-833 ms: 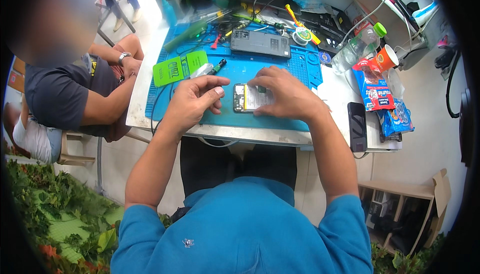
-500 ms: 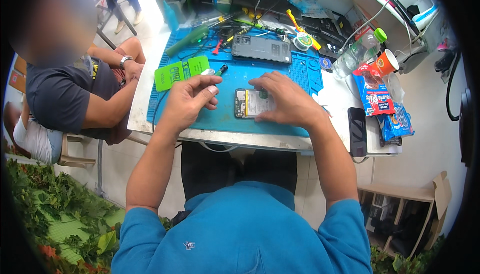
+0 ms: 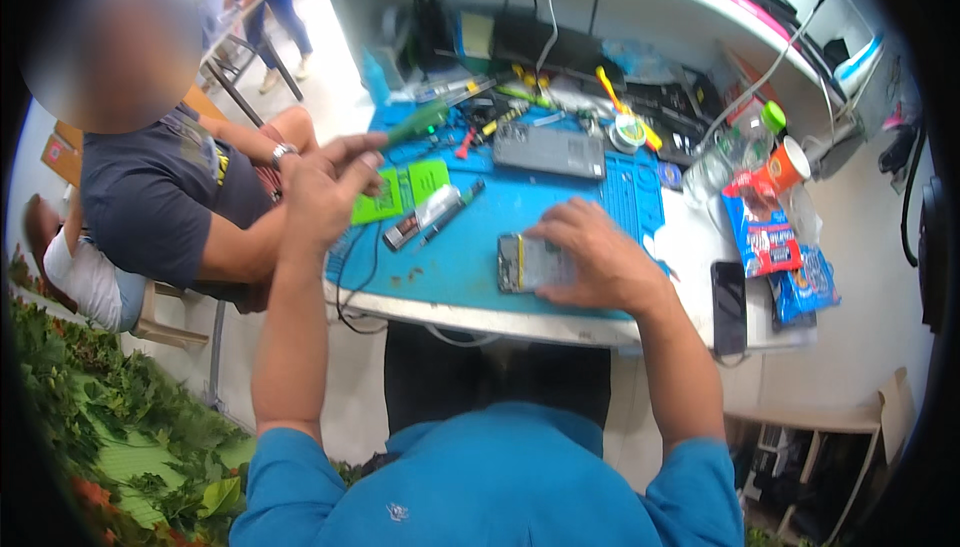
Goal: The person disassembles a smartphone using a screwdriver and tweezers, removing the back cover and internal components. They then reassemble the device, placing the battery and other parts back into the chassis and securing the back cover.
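My left hand (image 3: 328,190) is stretched out to the far left of the mat, blurred by motion. Its fingertips meet the near end of a green wand-shaped tool (image 3: 418,125); whether they close round it is unclear. My right hand (image 3: 605,259) grips an opened phone (image 3: 512,265) by its two long edges, thumb on the near one and fingers on the far one. A yellow-edged battery shows inside, partly covered by the hand. Between my hands lie a white and dark tube (image 3: 422,217) and a slim dark pen-like tool (image 3: 455,213).
Green cards (image 3: 415,187) lie left on the blue mat (image 3: 450,272). Beyond are a grey phone back (image 3: 548,150) and cluttered tools. A bottle (image 3: 735,155), orange cup (image 3: 782,167), snack packets (image 3: 765,232) and black phone (image 3: 729,305) stand right. A person (image 3: 150,187) sits left.
My left hand has moved left and away from me to the green tool, uncovering the tube and pen-like tool. My right hand stays on the opened phone. The whole view has shifted.
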